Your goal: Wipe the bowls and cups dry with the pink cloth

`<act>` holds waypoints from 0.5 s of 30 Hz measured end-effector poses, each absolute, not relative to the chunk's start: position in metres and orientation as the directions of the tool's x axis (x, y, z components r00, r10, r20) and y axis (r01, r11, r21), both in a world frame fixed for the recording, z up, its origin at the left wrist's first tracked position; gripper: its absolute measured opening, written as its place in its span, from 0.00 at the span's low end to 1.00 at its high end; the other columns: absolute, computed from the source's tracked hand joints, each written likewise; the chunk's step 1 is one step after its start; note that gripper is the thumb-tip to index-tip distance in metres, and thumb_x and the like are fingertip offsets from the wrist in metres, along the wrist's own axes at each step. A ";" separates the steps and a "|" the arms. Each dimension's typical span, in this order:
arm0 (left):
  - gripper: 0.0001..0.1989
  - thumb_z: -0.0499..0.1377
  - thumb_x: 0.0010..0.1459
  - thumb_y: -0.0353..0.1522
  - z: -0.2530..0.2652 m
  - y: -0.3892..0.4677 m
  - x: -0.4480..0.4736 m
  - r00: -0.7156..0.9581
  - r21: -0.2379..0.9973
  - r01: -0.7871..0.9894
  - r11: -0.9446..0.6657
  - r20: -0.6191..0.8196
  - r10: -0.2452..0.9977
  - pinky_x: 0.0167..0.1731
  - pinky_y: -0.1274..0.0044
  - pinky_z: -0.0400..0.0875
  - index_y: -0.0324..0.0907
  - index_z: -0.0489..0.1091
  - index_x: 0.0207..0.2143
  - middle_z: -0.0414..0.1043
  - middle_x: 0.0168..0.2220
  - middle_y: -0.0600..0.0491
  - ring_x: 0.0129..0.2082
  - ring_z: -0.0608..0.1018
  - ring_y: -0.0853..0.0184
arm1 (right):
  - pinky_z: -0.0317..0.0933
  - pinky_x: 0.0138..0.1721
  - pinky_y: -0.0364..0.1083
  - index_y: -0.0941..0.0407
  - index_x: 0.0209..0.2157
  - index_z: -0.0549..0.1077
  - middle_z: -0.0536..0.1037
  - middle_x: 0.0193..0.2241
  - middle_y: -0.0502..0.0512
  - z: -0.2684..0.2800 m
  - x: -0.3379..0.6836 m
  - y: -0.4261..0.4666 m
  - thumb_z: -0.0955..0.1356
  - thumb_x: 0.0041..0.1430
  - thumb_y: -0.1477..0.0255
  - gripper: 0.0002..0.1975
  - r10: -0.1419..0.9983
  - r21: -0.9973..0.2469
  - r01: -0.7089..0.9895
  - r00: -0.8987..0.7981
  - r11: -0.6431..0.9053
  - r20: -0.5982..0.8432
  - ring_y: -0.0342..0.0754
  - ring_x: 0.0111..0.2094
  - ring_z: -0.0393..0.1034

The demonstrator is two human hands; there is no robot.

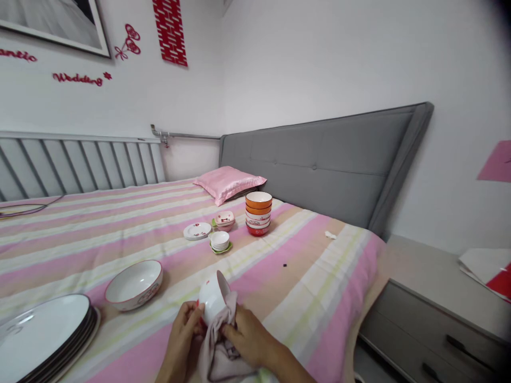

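A white bowl (212, 296) with some red on it is held tilted on its side above the striped bedspread. My left hand (184, 330) is closed on the bowl's left side. Over the bowl's right rim lies a greyish-pink cloth (217, 340), which hangs down between my hands. My right hand (251, 335) is closed on this cloth and presses it to the bowl; some of its fingers are hidden by the cloth. Left of my hands, a larger white bowl (136, 284) with a red rim rests on the bed, slightly tilted.
A stack of plates (43, 330) lies at the lower left. Farther off are stacked orange, white and red bowls (258, 213), small plates (197, 230), small dishes (224, 219) and little white bowls (220, 240). Behind them is a pink pillow (229, 182). A nightstand (431, 319) stands right.
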State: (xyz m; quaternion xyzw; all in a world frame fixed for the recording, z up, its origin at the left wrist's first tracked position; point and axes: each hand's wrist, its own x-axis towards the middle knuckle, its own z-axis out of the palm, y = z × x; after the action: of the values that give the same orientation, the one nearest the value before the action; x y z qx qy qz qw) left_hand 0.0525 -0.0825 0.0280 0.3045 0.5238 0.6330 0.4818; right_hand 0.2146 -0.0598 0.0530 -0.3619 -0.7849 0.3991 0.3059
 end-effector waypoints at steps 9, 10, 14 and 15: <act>0.23 0.67 0.42 0.47 0.026 -0.082 0.051 -0.345 0.952 -0.305 0.025 -0.135 0.929 0.16 0.84 0.53 0.43 0.61 0.29 0.58 0.17 0.63 0.16 0.61 0.76 | 0.61 0.47 0.44 0.54 0.41 0.76 0.79 0.41 0.53 0.048 0.224 -0.052 0.66 0.49 0.77 0.16 0.789 -0.829 0.364 -0.597 0.425 0.142 0.52 0.44 0.72; 0.23 0.67 0.42 0.47 0.026 -0.082 0.051 -0.343 0.953 -0.302 0.029 -0.137 0.929 0.16 0.84 0.53 0.43 0.61 0.29 0.58 0.17 0.63 0.16 0.61 0.76 | 0.61 0.46 0.44 0.54 0.42 0.76 0.79 0.41 0.53 0.048 0.224 -0.053 0.66 0.48 0.78 0.17 0.792 -0.834 0.355 -0.592 0.423 0.149 0.52 0.44 0.72; 0.22 0.65 0.45 0.48 0.023 -0.081 0.049 -0.332 0.961 -0.273 0.040 -0.133 0.934 0.17 0.84 0.54 0.43 0.61 0.29 0.59 0.18 0.62 0.17 0.62 0.75 | 0.63 0.45 0.44 0.55 0.42 0.75 0.79 0.40 0.53 0.051 0.222 -0.055 0.68 0.46 0.77 0.18 0.805 -0.875 0.266 -0.558 0.404 0.202 0.52 0.43 0.73; 0.22 0.65 0.45 0.48 0.023 -0.081 0.048 -0.333 0.962 -0.269 0.037 -0.129 0.934 0.17 0.84 0.55 0.43 0.61 0.29 0.59 0.18 0.62 0.17 0.62 0.75 | 0.64 0.44 0.45 0.55 0.41 0.75 0.79 0.40 0.53 0.051 0.221 -0.055 0.68 0.45 0.76 0.17 0.819 -0.888 0.243 -0.532 0.391 0.216 0.52 0.42 0.73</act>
State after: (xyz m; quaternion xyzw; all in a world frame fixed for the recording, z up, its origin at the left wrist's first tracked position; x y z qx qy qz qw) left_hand 0.0484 -0.0810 0.0229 0.3127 0.5318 0.6193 0.4857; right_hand 0.2206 -0.0550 0.0508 -0.3477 -0.7632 0.4283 0.3365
